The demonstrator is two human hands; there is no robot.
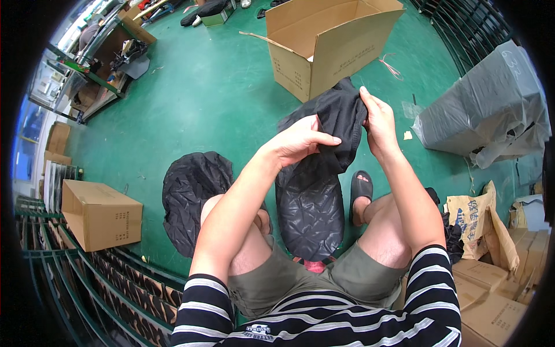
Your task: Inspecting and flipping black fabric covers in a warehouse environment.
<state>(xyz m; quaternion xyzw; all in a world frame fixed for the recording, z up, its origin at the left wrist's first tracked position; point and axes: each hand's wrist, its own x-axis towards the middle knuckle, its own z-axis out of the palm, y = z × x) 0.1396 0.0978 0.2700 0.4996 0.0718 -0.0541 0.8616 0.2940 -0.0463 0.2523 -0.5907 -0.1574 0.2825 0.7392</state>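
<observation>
My left hand [300,139] is closed on a piece of thin black cloth [341,124], its thumb on top and most of the fingers hidden behind the folds. My right hand [378,124] pinches the right edge of the same cloth, with the thumb pointing up. A stitched, slightly gathered edge shows near the right fingers. Below the hands, between my legs, lies a shiny, wrinkled black bundle [309,217]; whether the held cloth joins it I cannot tell. To the left of my leg rests another crumpled black bundle [193,194] on the floor.
Beyond my hands stands a large open carton [347,63]. A tall grey plastic-wrapped stack [483,107] is on the right, above a torn paper sack [477,220] and cartons [497,318]. At left are a closed carton [104,214] and green metal racks [63,260].
</observation>
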